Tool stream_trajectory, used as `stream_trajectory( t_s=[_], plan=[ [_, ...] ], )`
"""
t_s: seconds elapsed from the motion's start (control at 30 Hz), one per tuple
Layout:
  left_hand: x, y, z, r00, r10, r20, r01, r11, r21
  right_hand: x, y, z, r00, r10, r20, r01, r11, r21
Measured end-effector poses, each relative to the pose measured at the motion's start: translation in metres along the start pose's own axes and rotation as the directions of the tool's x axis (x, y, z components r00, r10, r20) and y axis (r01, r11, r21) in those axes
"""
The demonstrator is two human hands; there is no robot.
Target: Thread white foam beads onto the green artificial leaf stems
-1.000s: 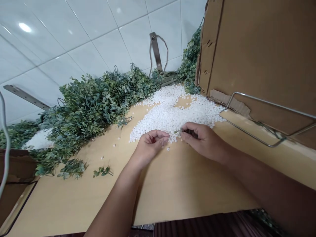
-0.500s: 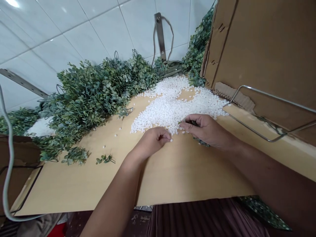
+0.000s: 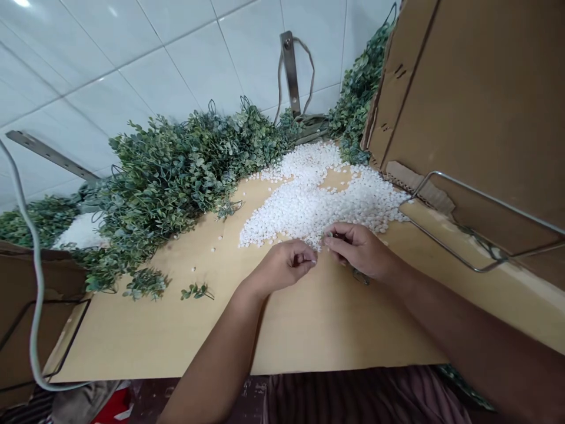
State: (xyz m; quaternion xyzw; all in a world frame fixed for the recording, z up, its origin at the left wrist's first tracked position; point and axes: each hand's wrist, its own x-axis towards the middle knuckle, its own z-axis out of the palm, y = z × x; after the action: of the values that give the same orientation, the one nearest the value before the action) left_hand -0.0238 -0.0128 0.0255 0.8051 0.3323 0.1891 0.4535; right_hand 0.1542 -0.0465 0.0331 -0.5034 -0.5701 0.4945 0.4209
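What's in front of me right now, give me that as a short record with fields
left hand: left hand, fingertips pinched, contents unclear
right hand: right hand, holding green sprig, mostly hidden
centre: white bead pile, spread behind the hands
left side: leafy greenery heap, loose sprig nearer
right side: cardboard box
surface: tan tabletop
background: white tiled wall

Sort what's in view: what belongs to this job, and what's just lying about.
Likely in the job:
- left hand, fingers closed, apparently on a white bit
- right hand, holding a green sprig
- white pieces
- leafy heap
- table

Apparently just about:
- pale cable
- upright metal strip
- right-hand cardboard
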Motion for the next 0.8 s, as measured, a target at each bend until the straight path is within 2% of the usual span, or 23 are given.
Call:
stream_trajectory(
  t_s=[0.07, 0.13, 0.23, 0.4, 0.57, 0.7, 0.8],
  plan=[
    [0.0, -0.001, 0.001, 0.998, -0.058, -0.035, 0.048, 0.973, -0.226, -0.002, -0.001, 0.0, 0.999, -0.031, 0.009, 0.031, 0.999, -0.016],
    [0.001, 0.0, 0.002, 0.991, -0.114, -0.067, 0.074, 0.901, -0.427, -0.003, -0.001, -0.001, 0.998, -0.067, 0.014, 0.068, 0.996, -0.058],
    [0.001, 0.005, 0.001, 0.975, -0.177, -0.132, 0.065, 0.8, -0.596, -0.006, -0.001, -0.002, 0.992, -0.121, 0.02, 0.123, 0.983, -0.138],
    [0.0, 0.016, -0.001, 0.938, -0.254, -0.237, 0.007, 0.696, -0.718, -0.01, 0.002, 0.0, 0.981, -0.195, 0.025, 0.196, 0.958, -0.208],
    [-0.008, 0.025, 0.008, 0.883, -0.367, -0.293, -0.006, 0.616, -0.788, -0.015, 0.002, 0.006, 0.965, -0.26, 0.027, 0.26, 0.941, -0.217],
    [-0.015, 0.03, 0.019, 0.84, -0.437, -0.321, 0.005, 0.598, -0.801, -0.022, -0.002, 0.012, 0.957, -0.285, 0.046, 0.287, 0.924, -0.252],
    [-0.018, 0.031, 0.024, 0.829, -0.457, -0.322, 0.025, 0.605, -0.796, -0.027, -0.005, 0.014, 0.951, -0.307, 0.048, 0.307, 0.902, -0.303]
  ],
)
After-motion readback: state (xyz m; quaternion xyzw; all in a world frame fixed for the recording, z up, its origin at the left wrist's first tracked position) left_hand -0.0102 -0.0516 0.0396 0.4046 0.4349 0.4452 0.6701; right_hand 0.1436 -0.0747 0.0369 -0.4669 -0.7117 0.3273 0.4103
